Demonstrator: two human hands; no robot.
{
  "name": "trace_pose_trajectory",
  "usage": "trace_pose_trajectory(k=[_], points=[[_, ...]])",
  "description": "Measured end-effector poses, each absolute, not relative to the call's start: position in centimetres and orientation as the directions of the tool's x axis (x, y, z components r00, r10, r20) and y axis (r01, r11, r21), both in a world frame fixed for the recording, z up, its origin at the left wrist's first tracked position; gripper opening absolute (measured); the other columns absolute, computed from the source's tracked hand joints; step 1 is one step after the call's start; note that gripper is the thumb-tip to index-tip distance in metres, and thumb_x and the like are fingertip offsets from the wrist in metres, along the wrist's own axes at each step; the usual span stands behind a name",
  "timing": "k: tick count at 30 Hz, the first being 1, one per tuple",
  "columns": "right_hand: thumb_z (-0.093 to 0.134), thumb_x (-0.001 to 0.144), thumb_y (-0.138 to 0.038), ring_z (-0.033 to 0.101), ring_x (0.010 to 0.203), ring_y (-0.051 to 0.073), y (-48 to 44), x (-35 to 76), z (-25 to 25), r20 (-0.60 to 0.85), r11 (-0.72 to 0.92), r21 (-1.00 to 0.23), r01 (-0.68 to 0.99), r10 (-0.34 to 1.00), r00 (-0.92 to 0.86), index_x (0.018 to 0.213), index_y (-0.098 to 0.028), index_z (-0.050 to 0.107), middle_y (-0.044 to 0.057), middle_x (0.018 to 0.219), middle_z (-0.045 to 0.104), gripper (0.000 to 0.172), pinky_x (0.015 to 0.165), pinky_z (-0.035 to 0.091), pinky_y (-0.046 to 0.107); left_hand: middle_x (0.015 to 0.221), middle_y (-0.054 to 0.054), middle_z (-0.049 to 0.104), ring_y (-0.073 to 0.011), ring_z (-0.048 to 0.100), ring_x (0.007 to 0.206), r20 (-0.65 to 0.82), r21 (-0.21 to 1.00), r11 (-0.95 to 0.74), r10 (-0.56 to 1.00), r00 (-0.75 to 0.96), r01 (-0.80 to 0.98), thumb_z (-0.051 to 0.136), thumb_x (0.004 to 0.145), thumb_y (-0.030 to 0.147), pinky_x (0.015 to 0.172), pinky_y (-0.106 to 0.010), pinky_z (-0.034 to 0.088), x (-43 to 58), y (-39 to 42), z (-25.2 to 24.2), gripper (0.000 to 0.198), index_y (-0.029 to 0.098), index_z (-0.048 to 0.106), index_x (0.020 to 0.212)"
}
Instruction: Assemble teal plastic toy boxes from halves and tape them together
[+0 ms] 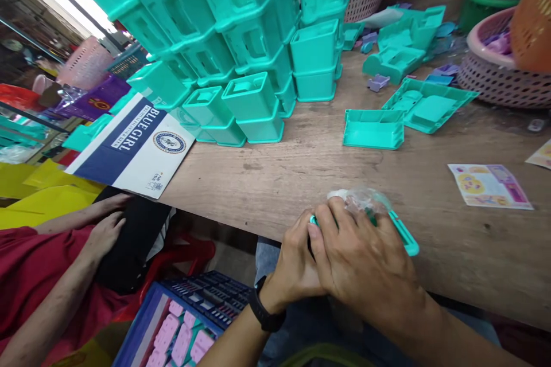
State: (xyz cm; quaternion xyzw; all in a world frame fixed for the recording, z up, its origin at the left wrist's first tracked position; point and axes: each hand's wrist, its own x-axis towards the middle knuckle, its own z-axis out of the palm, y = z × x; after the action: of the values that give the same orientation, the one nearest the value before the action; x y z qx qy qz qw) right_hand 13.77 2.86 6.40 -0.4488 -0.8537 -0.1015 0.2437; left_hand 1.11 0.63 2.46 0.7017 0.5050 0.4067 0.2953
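Note:
Close to the table's front edge, both hands are closed together around a teal plastic piece [404,235], most of it hidden by the fingers. A slim teal frame with a slot sticks out on the right side. My left hand [297,264], with a black band on the wrist, grips from the left and lies partly under the other. Over the top, my right hand [361,246] presses down with its fingers curled. Crumpled clear plastic [365,198] shows just beyond the knuckles. What the piece is cannot be made out.
Teal boxes [253,97] stand in tall stacks at the back left. Teal trays [373,129], a sticker sheet [491,186] and a pink basket [495,80] lie to the right. A printed carton [133,146] overhangs the edge beside a seated person [64,275]. A blue crate [150,321] holds pink parts below.

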Motion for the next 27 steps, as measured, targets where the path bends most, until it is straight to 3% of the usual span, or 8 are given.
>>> trace_pose_trajectory(k=[4,9,12,15,18,21,24,27], points=[[0.029,0.108,-0.022,0.068,0.093,0.03,3.0,14.5,6.3,0.506,0.617,-0.129,0.776,0.714,-0.484,0.101,-0.015,0.068,0.016,0.104,0.076,0.04,0.089,0.041,0.046,0.101,-0.01,0.068,-0.0245,0.069,0.087,0.301,0.849,-0.322,0.946,0.118,0.42,0.06,0.082,0.025,0.078,-0.041,0.061,1.5,0.7,2.3,0.021,0.019,0.057,0.101],[0.028,0.113,-0.029,0.069,0.105,0.027,3.2,16.8,6.3,0.517,0.625,-0.434,0.649,0.762,-0.389,0.118,-0.016,0.067,0.01,0.116,0.076,0.041,0.089,0.044,0.041,0.116,-0.007,0.069,-0.0257,0.07,0.104,0.273,0.895,-0.282,0.959,0.074,0.345,0.073,0.073,0.022,0.095,-0.041,0.058,2.6,0.5,3.0,0.052,0.019,0.057,0.123],[0.031,0.113,-0.032,0.069,0.105,0.025,3.4,17.9,6.7,0.53,0.627,-0.48,0.613,0.765,-0.367,0.118,-0.02,0.068,0.007,0.116,0.076,0.039,0.086,0.046,0.039,0.131,-0.009,0.066,-0.031,0.066,0.119,0.254,0.884,-0.272,0.962,0.096,0.38,0.079,0.069,0.023,0.106,-0.046,0.054,3.0,0.2,3.7,0.072,0.021,0.052,0.136],[0.033,0.113,-0.032,0.07,0.103,0.022,3.6,18.5,7.1,0.54,0.632,-0.529,0.565,0.765,-0.351,0.114,-0.024,0.069,0.003,0.111,0.075,0.037,0.084,0.05,0.036,0.126,-0.009,0.067,-0.0334,0.065,0.114,0.288,0.837,-0.32,0.947,0.141,0.445,0.084,0.063,0.023,0.1,-0.05,0.053,3.2,-0.1,4.5,0.081,0.022,0.05,0.136],[0.036,0.112,-0.034,0.07,0.105,0.022,3.3,18.9,7.4,0.536,0.593,-0.586,0.552,0.795,-0.285,0.112,-0.025,0.069,0.004,0.112,0.074,0.034,0.085,0.052,0.035,0.114,-0.008,0.068,-0.0312,0.064,0.101,0.284,0.785,-0.329,0.944,0.166,0.525,0.085,0.06,0.022,0.088,-0.048,0.053,3.2,-0.2,5.6,0.076,0.021,0.053,0.129],[0.044,0.11,-0.032,0.069,0.109,0.022,2.3,19.2,7.6,0.61,0.598,-0.553,0.581,0.765,-0.207,0.107,-0.024,0.07,0.006,0.115,0.072,0.027,0.089,0.051,0.035,0.104,-0.008,0.065,-0.0297,0.061,0.094,0.261,0.748,-0.288,0.956,0.133,0.598,0.081,0.062,0.024,0.08,-0.044,0.049,3.1,-0.3,6.6,0.058,0.019,0.055,0.114],[0.061,0.104,-0.034,0.072,0.09,0.018,1.0,19.2,7.7,0.696,0.648,-0.454,0.612,0.686,-0.21,0.1,-0.024,0.07,0.003,0.101,0.074,0.014,0.078,0.049,0.032,0.097,-0.007,0.062,-0.0289,0.059,0.091,0.271,0.706,-0.267,0.958,0.098,0.656,0.072,0.07,0.026,0.077,-0.043,0.046,3.0,-0.4,7.2,0.036,0.021,0.053,0.1],[0.068,0.101,-0.039,0.073,0.08,0.018,0.0,18.8,7.7,0.726,0.643,-0.393,0.657,0.656,-0.206,0.102,-0.024,0.071,0.002,0.097,0.077,0.015,0.07,0.048,0.032,0.095,-0.008,0.062,-0.029,0.057,0.088,0.296,0.662,-0.281,0.95,0.102,0.695,0.063,0.074,0.024,0.076,-0.044,0.044,3.1,-0.7,7.4,0.026,0.022,0.05,0.097]])
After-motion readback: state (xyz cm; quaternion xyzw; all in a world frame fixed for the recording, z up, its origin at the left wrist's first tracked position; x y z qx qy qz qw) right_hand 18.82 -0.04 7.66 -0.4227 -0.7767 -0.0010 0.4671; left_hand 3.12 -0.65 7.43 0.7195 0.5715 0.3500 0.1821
